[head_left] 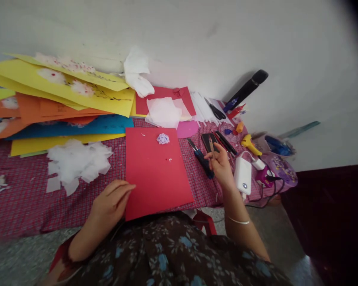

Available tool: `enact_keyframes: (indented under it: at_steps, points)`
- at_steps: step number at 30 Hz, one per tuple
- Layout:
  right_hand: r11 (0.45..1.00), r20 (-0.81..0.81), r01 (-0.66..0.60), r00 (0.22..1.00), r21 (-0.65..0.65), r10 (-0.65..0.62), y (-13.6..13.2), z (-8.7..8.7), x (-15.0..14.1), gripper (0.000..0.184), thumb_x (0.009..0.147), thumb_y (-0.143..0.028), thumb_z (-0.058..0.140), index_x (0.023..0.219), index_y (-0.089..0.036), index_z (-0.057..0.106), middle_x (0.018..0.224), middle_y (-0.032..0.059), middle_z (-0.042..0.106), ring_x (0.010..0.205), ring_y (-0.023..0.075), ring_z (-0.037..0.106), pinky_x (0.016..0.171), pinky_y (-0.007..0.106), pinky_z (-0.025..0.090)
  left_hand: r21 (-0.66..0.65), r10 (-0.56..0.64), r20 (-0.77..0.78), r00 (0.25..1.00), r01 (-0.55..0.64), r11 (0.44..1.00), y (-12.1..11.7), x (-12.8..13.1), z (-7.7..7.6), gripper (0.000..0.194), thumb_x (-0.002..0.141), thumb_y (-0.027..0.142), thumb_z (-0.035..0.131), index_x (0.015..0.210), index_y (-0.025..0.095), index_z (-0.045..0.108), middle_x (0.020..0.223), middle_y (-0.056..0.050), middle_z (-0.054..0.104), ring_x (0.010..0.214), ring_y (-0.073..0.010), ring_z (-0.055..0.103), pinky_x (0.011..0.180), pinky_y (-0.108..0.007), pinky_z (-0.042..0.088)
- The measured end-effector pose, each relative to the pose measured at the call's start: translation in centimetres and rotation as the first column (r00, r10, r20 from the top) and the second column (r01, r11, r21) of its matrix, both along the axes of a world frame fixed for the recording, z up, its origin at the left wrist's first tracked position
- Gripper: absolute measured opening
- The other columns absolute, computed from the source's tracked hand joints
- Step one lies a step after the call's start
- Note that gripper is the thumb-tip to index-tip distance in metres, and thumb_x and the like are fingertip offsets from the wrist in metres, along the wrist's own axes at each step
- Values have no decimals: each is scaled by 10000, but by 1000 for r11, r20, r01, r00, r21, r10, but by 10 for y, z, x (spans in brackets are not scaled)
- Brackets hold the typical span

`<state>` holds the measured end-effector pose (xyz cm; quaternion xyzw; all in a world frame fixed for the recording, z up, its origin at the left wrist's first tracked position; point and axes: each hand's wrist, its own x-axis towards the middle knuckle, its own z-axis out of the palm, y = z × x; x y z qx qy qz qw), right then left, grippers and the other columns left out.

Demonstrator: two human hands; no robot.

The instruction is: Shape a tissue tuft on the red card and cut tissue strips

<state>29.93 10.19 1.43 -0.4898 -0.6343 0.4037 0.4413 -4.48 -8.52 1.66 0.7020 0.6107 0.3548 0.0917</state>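
Observation:
A red paper sheet (158, 178) lies flat at the front edge of the cloth-covered table. Near its top sits a small pale-lilac textured cluster (162, 138), and a few tiny scraps dot the paper around it. My left hand (113, 200) is at the sheet's left edge, thumb and fingers drawn together with the tips over the paper; whether anything is pinched there is hidden. To the right of the sheet, my right hand (220, 165) grips a slim brownish pen-like stick (211, 146), pointing up and away. Beside that hand lies a blue-handled craft knife (200, 156).
White tissue pieces (77, 159) and stacked coloured papers (77, 95) with flower decorations cover the left. Behind the red sheet lies white tissue (164, 112). On the right are a phone (208, 140), black scissors (217, 112), a yellow glue gun (251, 144) and a white power bank (243, 174) with cables.

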Motion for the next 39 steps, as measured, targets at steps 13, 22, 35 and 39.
enact_keyframes:
  at_steps: [13,22,35,39]
  points:
    - [998,815,64,578,19,-52,-4,13,-1,449,824,-433,651,1194,-178,639,1094,121,651,942,277,662,818,406,517,-168,-38,41,998,44,985,7,-17,-17,225,988,374,499,979,223,666,906,-15,686,829,-165,672,768,-270,538]
    - [987,874,157,477,23,-96,-12,21,-9,374,848,-375,599,1164,-176,620,1097,105,656,961,269,661,812,371,508,-159,-48,78,996,60,985,10,-20,-22,205,977,363,526,980,219,672,911,-8,675,828,-155,662,769,-259,508]
    - [985,836,147,527,87,-152,-6,9,-7,374,918,-413,510,1185,-173,615,1126,138,646,953,286,651,797,393,500,-144,-62,82,995,73,987,9,-19,-23,177,980,338,528,992,218,658,923,-5,667,847,-154,653,780,-258,494]
    - [974,760,136,609,183,-228,-1,3,2,359,987,-318,330,1100,-160,632,1062,155,662,978,279,633,845,405,487,-143,-59,76,995,70,987,9,-20,-25,171,980,337,529,992,223,656,916,-3,661,839,-152,650,759,-256,492]
